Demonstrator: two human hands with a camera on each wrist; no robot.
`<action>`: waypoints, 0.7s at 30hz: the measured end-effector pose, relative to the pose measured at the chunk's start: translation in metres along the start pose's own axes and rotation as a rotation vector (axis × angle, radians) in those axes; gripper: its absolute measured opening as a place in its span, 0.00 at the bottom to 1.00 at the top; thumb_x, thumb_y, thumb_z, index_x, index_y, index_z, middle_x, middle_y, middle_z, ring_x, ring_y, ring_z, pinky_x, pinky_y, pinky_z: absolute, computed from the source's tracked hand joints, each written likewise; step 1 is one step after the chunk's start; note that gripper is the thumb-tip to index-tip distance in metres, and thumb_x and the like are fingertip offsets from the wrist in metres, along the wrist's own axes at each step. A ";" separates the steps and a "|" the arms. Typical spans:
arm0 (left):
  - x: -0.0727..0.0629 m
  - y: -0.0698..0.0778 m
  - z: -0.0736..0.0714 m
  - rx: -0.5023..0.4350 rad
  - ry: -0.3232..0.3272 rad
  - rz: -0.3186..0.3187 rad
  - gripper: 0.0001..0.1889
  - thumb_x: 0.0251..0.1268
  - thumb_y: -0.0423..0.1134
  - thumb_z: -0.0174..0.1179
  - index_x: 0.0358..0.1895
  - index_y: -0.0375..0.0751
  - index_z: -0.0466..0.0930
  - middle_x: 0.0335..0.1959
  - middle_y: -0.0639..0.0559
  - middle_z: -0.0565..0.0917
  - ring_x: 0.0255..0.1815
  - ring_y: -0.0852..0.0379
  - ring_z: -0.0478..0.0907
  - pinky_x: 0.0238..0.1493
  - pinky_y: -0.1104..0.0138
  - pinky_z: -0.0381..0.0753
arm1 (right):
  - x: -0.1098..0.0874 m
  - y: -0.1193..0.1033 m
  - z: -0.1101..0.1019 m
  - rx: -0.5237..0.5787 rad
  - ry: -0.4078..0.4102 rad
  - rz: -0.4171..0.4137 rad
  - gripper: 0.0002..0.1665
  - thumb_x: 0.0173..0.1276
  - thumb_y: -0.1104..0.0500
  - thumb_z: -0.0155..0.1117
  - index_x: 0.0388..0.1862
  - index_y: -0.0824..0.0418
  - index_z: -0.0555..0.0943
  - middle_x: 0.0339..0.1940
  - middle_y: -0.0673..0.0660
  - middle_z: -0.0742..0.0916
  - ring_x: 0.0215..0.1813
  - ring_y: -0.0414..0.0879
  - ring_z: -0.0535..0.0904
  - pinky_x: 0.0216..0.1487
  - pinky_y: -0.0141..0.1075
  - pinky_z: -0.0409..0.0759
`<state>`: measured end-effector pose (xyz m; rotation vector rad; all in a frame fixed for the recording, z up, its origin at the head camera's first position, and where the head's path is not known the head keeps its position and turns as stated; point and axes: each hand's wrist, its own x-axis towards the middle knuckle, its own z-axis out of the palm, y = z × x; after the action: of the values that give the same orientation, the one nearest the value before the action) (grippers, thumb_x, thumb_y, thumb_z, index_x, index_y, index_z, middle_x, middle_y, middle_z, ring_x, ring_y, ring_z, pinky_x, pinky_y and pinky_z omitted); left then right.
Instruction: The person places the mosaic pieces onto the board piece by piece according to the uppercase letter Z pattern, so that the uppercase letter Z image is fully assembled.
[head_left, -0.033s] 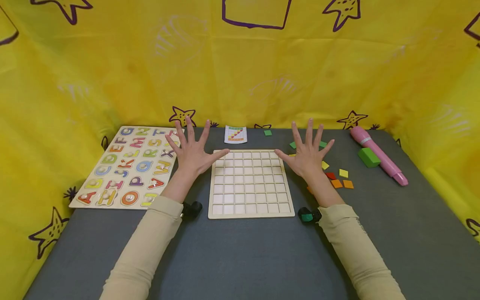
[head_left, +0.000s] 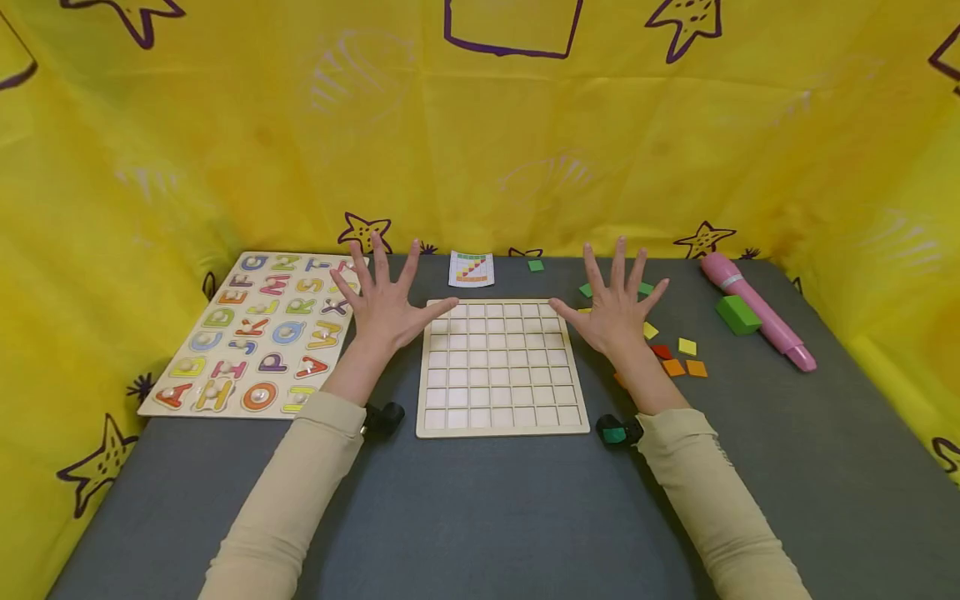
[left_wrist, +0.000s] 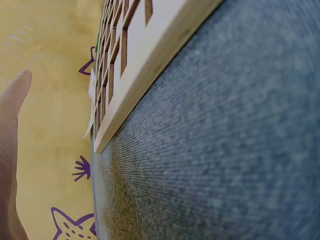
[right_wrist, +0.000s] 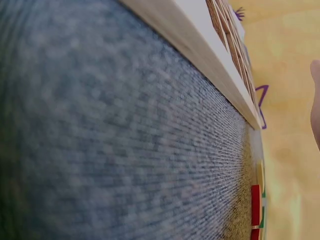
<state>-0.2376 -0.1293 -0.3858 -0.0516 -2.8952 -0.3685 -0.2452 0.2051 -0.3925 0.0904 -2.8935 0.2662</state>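
Both hands are held up with fingers spread wide, and neither holds anything. My left hand (head_left: pixel 386 312) is at the upper left corner of a wooden grid board (head_left: pixel 502 375), its thumb overlapping that corner in the head view. At the upper right corner is my right hand (head_left: pixel 617 317), with its thumb pointing in toward the board. Square cells cover the pale board. In the left wrist view a thumb (left_wrist: pixel 7 135) shows beside the board's edge (left_wrist: pixel 130 102). The right wrist view catches a bit of a thumb (right_wrist: pixel 316 107) and red tiles (right_wrist: pixel 256 205).
An alphabet puzzle board (head_left: pixel 159 409) lies at left. Behind the grid are a pattern card (head_left: pixel 471 270) and a green tile (head_left: pixel 536 266). Orange tiles (head_left: pixel 696 368), yellow tiles (head_left: pixel 687 347) and others lie by the right forearm. Farther right, a green block (head_left: pixel 738 315) touches a pink microphone-like toy (head_left: pixel 780 329).
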 end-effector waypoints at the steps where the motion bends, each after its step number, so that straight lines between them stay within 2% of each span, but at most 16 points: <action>1: 0.000 0.000 0.000 0.000 -0.004 -0.002 0.55 0.48 0.85 0.43 0.74 0.74 0.21 0.70 0.53 0.07 0.68 0.45 0.02 0.61 0.34 0.14 | 0.000 0.000 0.000 0.000 -0.002 0.000 0.59 0.58 0.16 0.43 0.78 0.34 0.30 0.73 0.47 0.19 0.71 0.52 0.09 0.59 0.70 0.15; 8: -0.001 -0.001 -0.001 -0.008 -0.014 0.011 0.57 0.48 0.84 0.45 0.76 0.70 0.25 0.70 0.53 0.07 0.68 0.45 0.03 0.62 0.35 0.15 | 0.000 0.000 0.002 0.034 -0.008 -0.002 0.60 0.58 0.17 0.44 0.79 0.36 0.32 0.73 0.47 0.20 0.73 0.53 0.12 0.61 0.70 0.18; 12: -0.010 0.003 -0.001 -0.055 -0.044 0.029 0.59 0.49 0.83 0.46 0.76 0.66 0.22 0.72 0.52 0.10 0.71 0.45 0.06 0.66 0.38 0.18 | 0.001 0.001 0.003 0.164 -0.038 -0.029 0.60 0.63 0.26 0.55 0.81 0.44 0.36 0.79 0.57 0.31 0.77 0.61 0.23 0.67 0.70 0.32; 15: -0.022 0.009 0.001 -0.147 -0.121 0.045 0.62 0.50 0.82 0.48 0.76 0.58 0.19 0.74 0.48 0.14 0.74 0.46 0.12 0.70 0.41 0.23 | 0.004 0.000 0.002 0.331 -0.082 -0.078 0.55 0.68 0.40 0.61 0.80 0.60 0.44 0.78 0.69 0.47 0.76 0.68 0.40 0.68 0.66 0.48; 17: -0.032 0.014 0.002 -0.228 -0.205 0.051 0.64 0.51 0.80 0.52 0.77 0.50 0.20 0.76 0.44 0.19 0.76 0.45 0.17 0.72 0.45 0.27 | 0.008 -0.002 0.002 0.434 -0.116 -0.103 0.48 0.70 0.49 0.62 0.77 0.69 0.52 0.73 0.73 0.57 0.71 0.69 0.54 0.65 0.62 0.59; 19: -0.043 0.016 0.004 -0.300 -0.302 0.061 0.66 0.52 0.77 0.55 0.77 0.41 0.23 0.77 0.39 0.24 0.77 0.43 0.23 0.74 0.47 0.34 | 0.014 -0.004 0.001 0.508 -0.148 -0.112 0.40 0.72 0.54 0.60 0.73 0.72 0.58 0.68 0.74 0.65 0.65 0.68 0.64 0.62 0.59 0.66; 21: -0.053 0.018 0.005 -0.340 -0.407 0.070 0.67 0.52 0.75 0.58 0.77 0.35 0.25 0.77 0.35 0.27 0.78 0.41 0.27 0.74 0.48 0.38 | 0.021 -0.008 0.002 0.555 -0.180 -0.100 0.35 0.73 0.56 0.59 0.72 0.71 0.62 0.65 0.71 0.70 0.60 0.65 0.71 0.59 0.55 0.71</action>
<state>-0.1859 -0.1110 -0.3984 -0.3165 -3.1725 -0.9307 -0.2657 0.1962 -0.3881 0.3663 -2.8829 1.0811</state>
